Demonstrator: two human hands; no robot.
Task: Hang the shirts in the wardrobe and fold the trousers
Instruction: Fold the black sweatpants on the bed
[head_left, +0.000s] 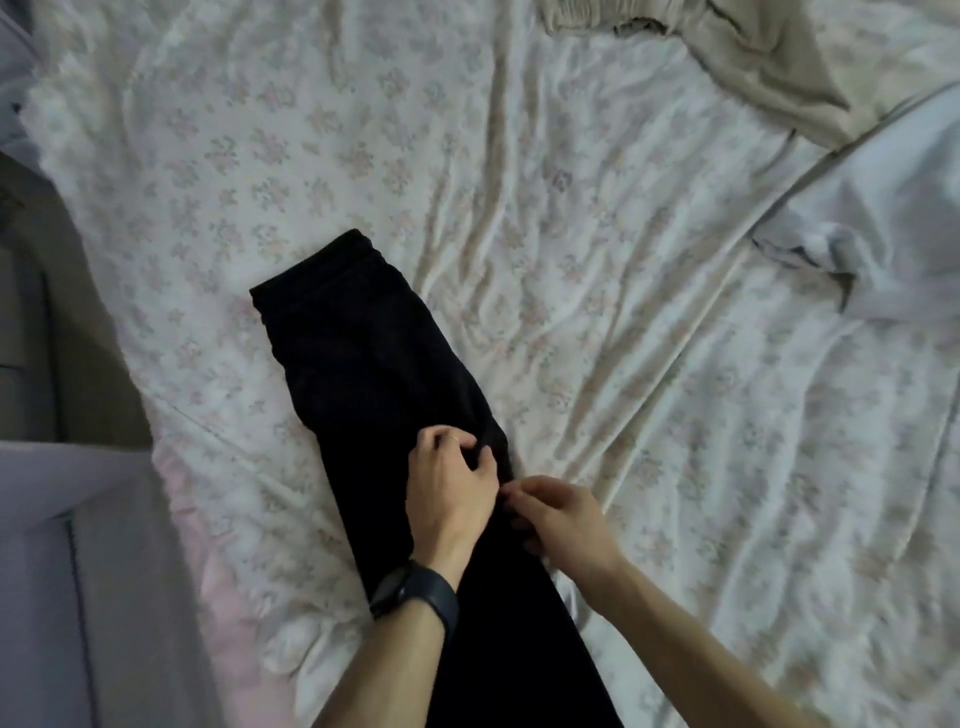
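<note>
Head view, looking down. The left hand (449, 483) lies on top of the black cloth trousers (353, 353) about midway along the visible length. Its fingers are curled down into the fabric and the thumb is drawn in toward them, so it pinches a small fold of the cloth. A thin ring (453, 439) sits on one finger, and a black band watch (415, 592) circles the wrist. The right hand (561, 519) is just beside the left, at the right edge of the trousers. Its fingers are bent, with the fingertips gathered on that edge and nipping the cloth; motion blur hides the exact grip.

The trousers lie flat and lengthwise as one narrow strip. The waistband end points up and left, and the legs run toward the bottom edge of the view, between the two forearms.

They rest on a bed (649, 415) covered by a crumpled white sheet with a faint floral print (363, 130). A pink strip of underlayer (228, 582) shows at the bed's left edge. A beige garment with a gathered band (753, 52) lies at the top right, well apart from the trousers. A pale blue-white garment (883, 234) lies bunched at the right. Lilac-grey upholstered furniture (78, 571) stands to the left of the bed.
</note>
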